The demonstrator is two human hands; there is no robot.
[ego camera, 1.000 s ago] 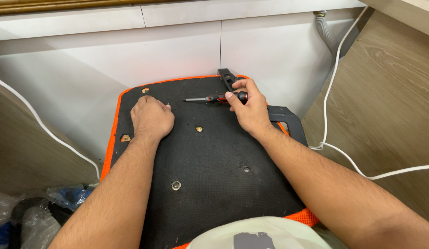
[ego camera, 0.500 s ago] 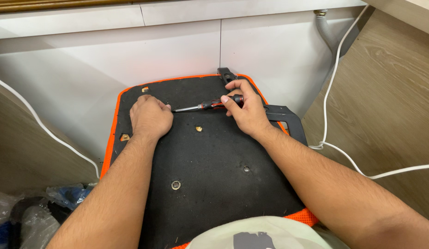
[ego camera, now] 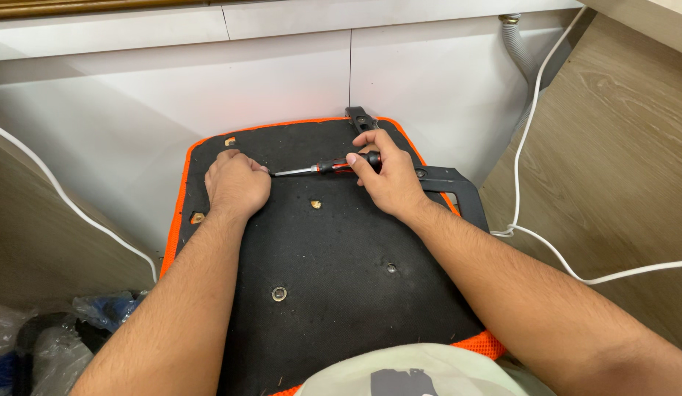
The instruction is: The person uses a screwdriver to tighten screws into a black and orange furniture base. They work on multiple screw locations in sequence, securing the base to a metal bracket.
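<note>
Well, a black board (ego camera: 333, 293) with an orange edge lies across the person's lap. On it, the left hand (ego camera: 236, 183) rests curled, seemingly pinching something small. The right hand (ego camera: 388, 176) is clamped on a screwdriver (ego camera: 333, 166), tip pointing toward the left fingers. Beyond, white cabinets (ego camera: 282, 73).

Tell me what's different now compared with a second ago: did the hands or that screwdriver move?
The right hand has swung the screwdriver round: its tip, which lay free on the black panel a second ago, now points left and reaches the fingers of the left hand. The right hand's grip on the red-and-black handle is unchanged. The left hand stayed pressed on the panel, and the panel, white cable and floor look the same.
</note>
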